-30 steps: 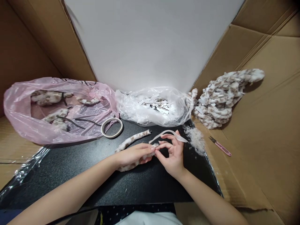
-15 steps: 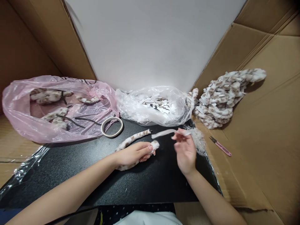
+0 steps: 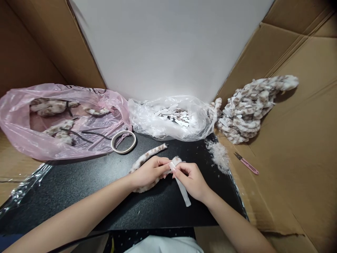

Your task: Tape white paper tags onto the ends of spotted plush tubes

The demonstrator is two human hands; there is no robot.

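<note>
A long, curved plush strip point(image 3: 149, 154), white with brown spots, lies on the black table and bends round under my left hand point(image 3: 149, 172). That hand is closed on one end of it, and the fluffy tip shows just past the fingers. My right hand point(image 3: 193, 181) pinches a flat white strip point(image 3: 184, 194) against the plush end, close to my left fingertips. The strip's loose tail hangs down toward the table's front. Fingers cover part of where strip and plush meet.
Behind stand a pink plastic bag point(image 3: 15, 140) with spotted plush pieces and dark cords, and a clear bag point(image 3: 147, 123) of white-and-metal pieces. A tape roll point(image 3: 123, 151) lies near them. To the right are fluff point(image 3: 218, 156), pink snips point(image 3: 247, 164) and a plush pile point(image 3: 244, 112).
My right hand has come left and down from the table's right side, bringing the white strip to the plush end. My left hand has kept its hold in about the same place.
</note>
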